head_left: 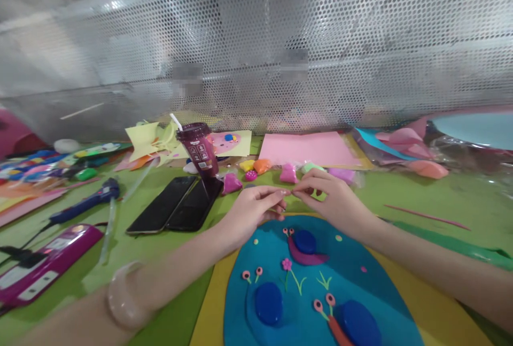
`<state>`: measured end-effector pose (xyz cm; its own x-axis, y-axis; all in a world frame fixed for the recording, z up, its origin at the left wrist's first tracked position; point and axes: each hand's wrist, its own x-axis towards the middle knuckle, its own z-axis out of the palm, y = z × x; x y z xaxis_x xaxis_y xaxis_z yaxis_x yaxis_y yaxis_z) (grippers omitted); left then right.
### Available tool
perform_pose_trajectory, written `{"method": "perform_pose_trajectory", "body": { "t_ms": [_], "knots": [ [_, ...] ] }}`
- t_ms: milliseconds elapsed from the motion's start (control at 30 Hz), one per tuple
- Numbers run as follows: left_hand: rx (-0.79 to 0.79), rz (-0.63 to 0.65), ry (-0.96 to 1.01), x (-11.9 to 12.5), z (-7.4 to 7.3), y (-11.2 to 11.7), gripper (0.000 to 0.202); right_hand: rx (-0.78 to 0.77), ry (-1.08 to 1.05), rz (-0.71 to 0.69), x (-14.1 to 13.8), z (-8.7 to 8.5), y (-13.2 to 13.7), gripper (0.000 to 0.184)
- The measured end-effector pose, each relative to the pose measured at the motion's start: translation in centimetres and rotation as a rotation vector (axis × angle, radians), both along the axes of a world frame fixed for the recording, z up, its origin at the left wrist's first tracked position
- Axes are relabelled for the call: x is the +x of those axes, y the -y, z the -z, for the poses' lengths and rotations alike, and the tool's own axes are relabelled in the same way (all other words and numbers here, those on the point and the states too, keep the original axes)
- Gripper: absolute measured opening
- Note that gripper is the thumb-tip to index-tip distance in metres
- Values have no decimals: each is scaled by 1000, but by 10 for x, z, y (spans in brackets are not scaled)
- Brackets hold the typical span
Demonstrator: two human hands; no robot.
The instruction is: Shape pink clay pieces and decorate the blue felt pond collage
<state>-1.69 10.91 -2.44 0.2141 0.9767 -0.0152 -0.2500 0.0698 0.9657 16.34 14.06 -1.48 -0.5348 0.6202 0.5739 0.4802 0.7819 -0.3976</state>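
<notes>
Above the far edge of a blue oval board [296, 276], my left hand [252, 210] and my right hand [334, 196] meet fingertip to fingertip. Both are closed in a pinch; whatever lies between the fingers is too small to name. Clay snails with dark blue shells, such as the far snail [305, 242], decorate the board. Between them are a pink flower [286, 264] and green grass blades [324, 282]. A yellow sheet [212, 292] lies under the board. Just beyond my fingers sits a pink clay packet [288, 173].
Two black phones [194, 204] and a purple cup [200, 148] with a straw stand left of centre. Farther left are a blue glue gun [86, 202] and a magenta power strip [52, 263]. Pink paper [300, 148] lies behind, before a perforated metal panel [256, 57]. A thin pink stick [427, 217] lies right.
</notes>
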Motion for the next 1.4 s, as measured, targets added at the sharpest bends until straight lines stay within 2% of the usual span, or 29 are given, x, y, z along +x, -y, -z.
{"method": "perform_pose_trajectory", "body": {
  "t_ms": [133,367,933,1200,1400],
  "knots": [
    [11,-5,32,0,1,-1,16,-71,-144,-7,-3,-5,10,10],
    [1,67,45,0,3,-1,19,-113,-223,-37,-7,-3,18,9],
    [-35,88,-41,-1,-2,3,14,-7,-208,-116,-5,3,16,13],
    [-29,50,-7,-1,0,1,11,-16,-189,-100,-5,2,15,9],
    [-48,42,23,-3,2,-1,10,-23,-184,-101,-5,3,13,13]
  ]
}}
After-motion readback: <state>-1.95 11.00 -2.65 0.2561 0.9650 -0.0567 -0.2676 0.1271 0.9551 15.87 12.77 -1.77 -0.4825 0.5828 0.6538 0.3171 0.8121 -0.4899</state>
